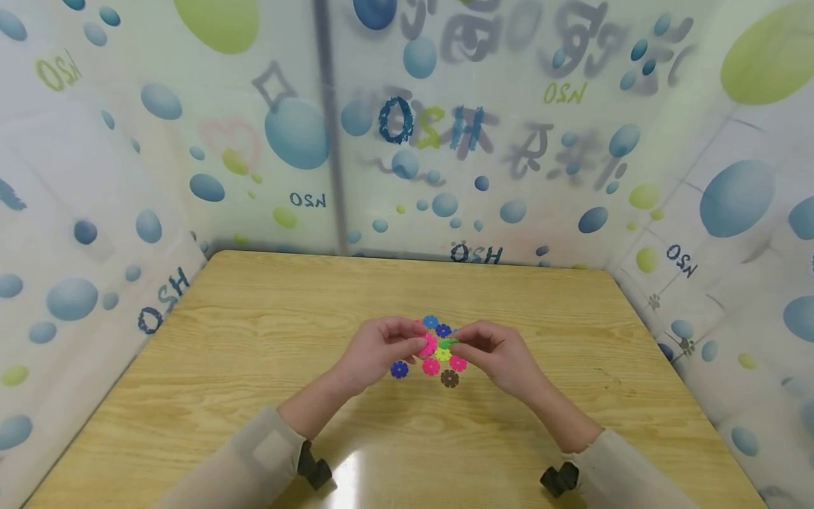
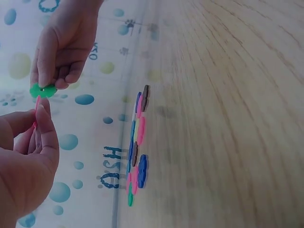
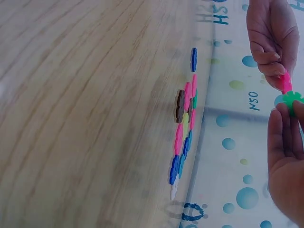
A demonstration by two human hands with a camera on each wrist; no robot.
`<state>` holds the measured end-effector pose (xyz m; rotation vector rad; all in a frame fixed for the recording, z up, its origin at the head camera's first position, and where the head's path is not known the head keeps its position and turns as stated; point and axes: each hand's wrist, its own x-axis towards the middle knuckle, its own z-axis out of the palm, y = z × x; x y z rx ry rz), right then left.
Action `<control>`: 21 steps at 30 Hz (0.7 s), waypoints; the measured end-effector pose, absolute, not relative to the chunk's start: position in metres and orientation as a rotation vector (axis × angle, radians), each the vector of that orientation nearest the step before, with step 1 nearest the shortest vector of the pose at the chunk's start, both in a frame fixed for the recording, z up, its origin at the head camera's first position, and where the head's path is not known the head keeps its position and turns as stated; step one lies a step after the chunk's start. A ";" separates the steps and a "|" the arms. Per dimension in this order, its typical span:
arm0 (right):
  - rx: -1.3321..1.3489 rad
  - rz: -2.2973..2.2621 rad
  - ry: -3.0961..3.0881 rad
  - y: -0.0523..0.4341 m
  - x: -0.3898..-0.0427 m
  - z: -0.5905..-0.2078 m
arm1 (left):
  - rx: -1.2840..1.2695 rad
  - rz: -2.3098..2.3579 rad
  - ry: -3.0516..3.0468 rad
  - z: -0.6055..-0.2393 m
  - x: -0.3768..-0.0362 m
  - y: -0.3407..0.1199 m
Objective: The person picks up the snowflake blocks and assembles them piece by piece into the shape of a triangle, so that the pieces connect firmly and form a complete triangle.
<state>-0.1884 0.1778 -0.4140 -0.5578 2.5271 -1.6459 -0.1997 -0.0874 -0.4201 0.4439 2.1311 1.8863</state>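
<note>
My left hand (image 1: 381,348) pinches a pink snowflake disc (image 1: 427,344), seen edge-on as the pink disc (image 2: 37,102) and again as the pink disc (image 3: 286,81). My right hand (image 1: 492,353) pinches a green snowflake disc (image 1: 448,343), which shows as the green disc (image 2: 43,90) and the green disc (image 3: 293,98). The two discs meet edge to edge a little above the wooden table (image 1: 254,339). Under the hands lies a small scatter of loose discs (image 1: 445,367) in blue, pink, yellow and brown, also visible as the flat pile (image 2: 137,147) and the flat pile (image 3: 185,123).
Patterned white walls (image 1: 407,141) with blue and green bubbles close in the table on the left, back and right. A brown disc (image 1: 449,379) and a blue disc (image 1: 398,369) lie at the near side of the scatter. Bare wood surrounds the pile.
</note>
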 end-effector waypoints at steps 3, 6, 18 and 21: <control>-0.564 -1.653 2.524 0.177 -0.188 -0.413 | 0.441 1.899 2.110 -0.420 -0.200 -0.086; -0.558 -1.652 2.529 0.176 -0.188 -0.412 | 0.432 1.901 2.106 -0.419 -0.199 -0.086; -0.619 -1.671 2.571 0.174 -0.187 -0.416 | 0.443 1.857 2.127 -0.417 -0.198 -0.084; -0.625 -1.673 2.605 0.173 -0.186 -0.417 | 0.469 1.804 2.175 -0.416 -0.196 -0.085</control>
